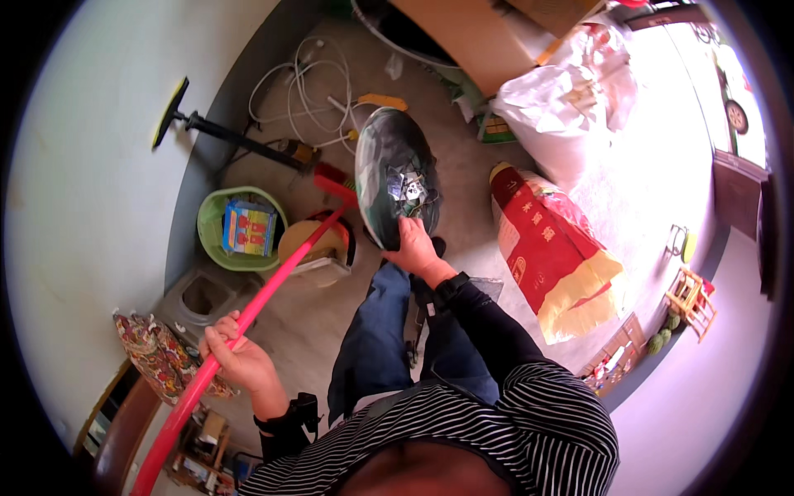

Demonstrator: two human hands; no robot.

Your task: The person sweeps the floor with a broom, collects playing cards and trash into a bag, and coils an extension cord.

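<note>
The left hand [236, 355] is closed around a long red handle [248, 314] that slants up toward a yellow bucket [310, 244]. The right hand [413, 244] grips the near rim of a dark dustpan [389, 165] holding scraps, just right of that bucket.

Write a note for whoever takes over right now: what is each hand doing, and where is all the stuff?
Left hand: closed around the long red broom handle, which slants down to the floor.
Right hand: gripping the near rim of a dark dustpan, held up off the floor.
In the pan: a small pile of scraps.
Done: scraps collected in the pan.
Left: the pan is not yet emptied. A green basin sits near the wall.
</note>
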